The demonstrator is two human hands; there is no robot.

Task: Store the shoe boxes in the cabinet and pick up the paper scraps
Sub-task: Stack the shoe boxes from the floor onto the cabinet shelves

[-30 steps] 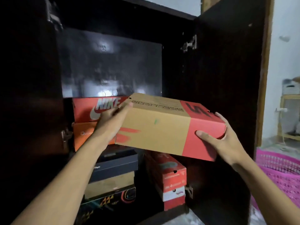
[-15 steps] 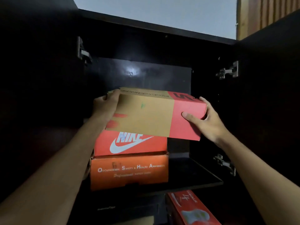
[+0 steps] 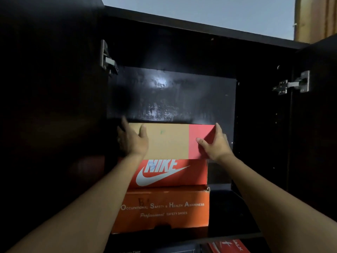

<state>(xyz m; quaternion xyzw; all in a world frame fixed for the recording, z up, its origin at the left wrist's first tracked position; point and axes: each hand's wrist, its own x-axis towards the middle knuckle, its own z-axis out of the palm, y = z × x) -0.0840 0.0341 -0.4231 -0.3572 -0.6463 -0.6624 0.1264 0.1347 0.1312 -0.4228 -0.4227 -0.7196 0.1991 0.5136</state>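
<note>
Red box (image 3: 171, 173): "NIKE" plus swoosh, white print. Orange box (image 3: 164, 209) under it: "Occupational Safety & Health Awareness", then "Professional Safety Shoes" (first word faint). Red box at bottom right (image 3: 228, 247): partial "...ALK", rest cut off.

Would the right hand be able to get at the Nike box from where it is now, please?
Probably yes. The right hand sits on the red end of the top box, directly above the Nike box, whose front face is uncovered, with open shelf space to its right. Only the Nike box's top is blocked.
</note>
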